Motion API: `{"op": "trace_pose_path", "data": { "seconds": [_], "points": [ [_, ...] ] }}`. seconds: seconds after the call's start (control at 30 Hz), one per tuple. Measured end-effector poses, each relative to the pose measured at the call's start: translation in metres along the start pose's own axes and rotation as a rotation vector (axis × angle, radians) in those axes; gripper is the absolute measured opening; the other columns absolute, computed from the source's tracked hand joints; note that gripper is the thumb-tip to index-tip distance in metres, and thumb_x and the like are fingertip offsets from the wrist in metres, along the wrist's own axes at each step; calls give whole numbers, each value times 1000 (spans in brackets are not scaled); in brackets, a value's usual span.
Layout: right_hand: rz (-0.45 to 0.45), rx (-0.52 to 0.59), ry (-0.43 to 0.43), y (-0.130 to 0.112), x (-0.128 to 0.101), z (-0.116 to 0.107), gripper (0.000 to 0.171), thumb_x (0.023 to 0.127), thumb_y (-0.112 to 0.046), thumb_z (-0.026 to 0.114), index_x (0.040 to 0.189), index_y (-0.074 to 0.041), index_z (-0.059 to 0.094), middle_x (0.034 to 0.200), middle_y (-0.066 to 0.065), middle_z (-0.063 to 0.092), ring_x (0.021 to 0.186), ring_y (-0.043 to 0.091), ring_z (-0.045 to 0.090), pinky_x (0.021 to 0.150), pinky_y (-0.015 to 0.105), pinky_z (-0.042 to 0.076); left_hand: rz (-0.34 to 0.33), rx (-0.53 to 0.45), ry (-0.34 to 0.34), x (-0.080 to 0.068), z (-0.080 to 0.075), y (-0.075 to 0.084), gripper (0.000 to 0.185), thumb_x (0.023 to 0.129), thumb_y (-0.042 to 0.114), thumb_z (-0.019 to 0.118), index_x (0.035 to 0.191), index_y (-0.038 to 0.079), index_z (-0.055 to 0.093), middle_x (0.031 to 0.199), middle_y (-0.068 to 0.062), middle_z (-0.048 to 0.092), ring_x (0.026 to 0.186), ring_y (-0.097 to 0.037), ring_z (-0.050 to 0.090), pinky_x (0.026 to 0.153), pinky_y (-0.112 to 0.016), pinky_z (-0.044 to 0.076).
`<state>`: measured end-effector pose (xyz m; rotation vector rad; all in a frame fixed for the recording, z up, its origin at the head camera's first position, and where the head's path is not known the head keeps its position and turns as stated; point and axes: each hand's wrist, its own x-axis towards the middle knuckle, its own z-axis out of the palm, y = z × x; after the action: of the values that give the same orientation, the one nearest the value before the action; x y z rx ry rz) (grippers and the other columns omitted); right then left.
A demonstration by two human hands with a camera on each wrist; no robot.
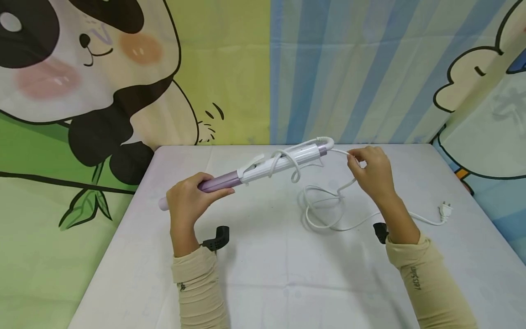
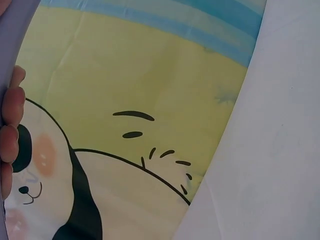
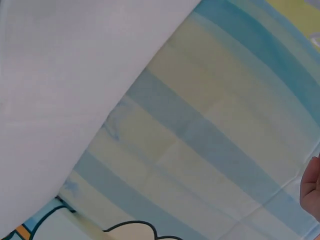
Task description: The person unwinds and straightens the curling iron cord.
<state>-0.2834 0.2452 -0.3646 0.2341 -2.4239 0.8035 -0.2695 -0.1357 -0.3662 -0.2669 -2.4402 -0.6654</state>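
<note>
A purple and white curling iron (image 1: 263, 169) is held level above the table (image 1: 267, 274). My left hand (image 1: 190, 199) grips its purple barrel near the left end; in the left wrist view only its fingertips (image 2: 11, 125) show, against the barrel (image 2: 12, 30). A white cord (image 1: 324, 205) loops once round the iron's white handle and trails down in loose coils to a plug (image 1: 445, 211) at the right. My right hand (image 1: 370, 170) pinches the cord just right of the handle's end. The right wrist view shows only a sliver of the hand (image 3: 312, 187).
The table is covered with a white cloth and stands against a cartoon backdrop with a panda (image 1: 82, 68) and blue stripes (image 1: 349, 68). Black wrist-camera mounts (image 1: 216, 238) sit at both forearms. The cord's coils lie in the middle right of the table.
</note>
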Motion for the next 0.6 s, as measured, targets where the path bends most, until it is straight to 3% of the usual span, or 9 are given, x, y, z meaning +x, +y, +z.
{"op": "trace_pose_path", "data": {
  "seconds": [0.13, 0.33, 0.43, 0.6],
  "points": [
    [73, -3, -196, 9, -3, 9, 24, 91, -12, 51, 102, 5, 65, 90, 23, 64, 84, 33, 50, 73, 45, 38, -79, 52, 50, -2, -4, -4, 55, 47, 50, 84, 82, 10, 69, 67, -9, 67, 55, -26, 56, 51, -33, 34],
    [134, -14, -540, 11, -4, 17, 42, 95, -29, 47, 121, 4, 55, 113, 24, 59, 107, 40, 47, 87, 53, 38, -210, 114, 56, -5, -13, -13, 56, 51, 50, 84, 87, 9, 68, 72, -11, 67, 59, -29, 57, 54, -37, 35],
    [113, -26, -594, 4, -2, 17, 48, 95, -34, 46, 126, 3, 50, 124, 25, 53, 117, 43, 41, 95, 57, 32, -234, 152, 56, -7, -16, -16, 58, 53, 52, 82, 89, 9, 68, 74, -12, 67, 59, -30, 57, 54, -38, 35],
    [43, -5, -581, -20, 2, 21, 46, 94, -33, 48, 127, -1, 49, 130, 23, 48, 122, 42, 37, 99, 57, 28, -200, 169, 65, -6, -15, -19, 58, 51, 52, 83, 87, 8, 68, 72, -12, 67, 58, -29, 57, 52, -35, 34]
  ]
}}
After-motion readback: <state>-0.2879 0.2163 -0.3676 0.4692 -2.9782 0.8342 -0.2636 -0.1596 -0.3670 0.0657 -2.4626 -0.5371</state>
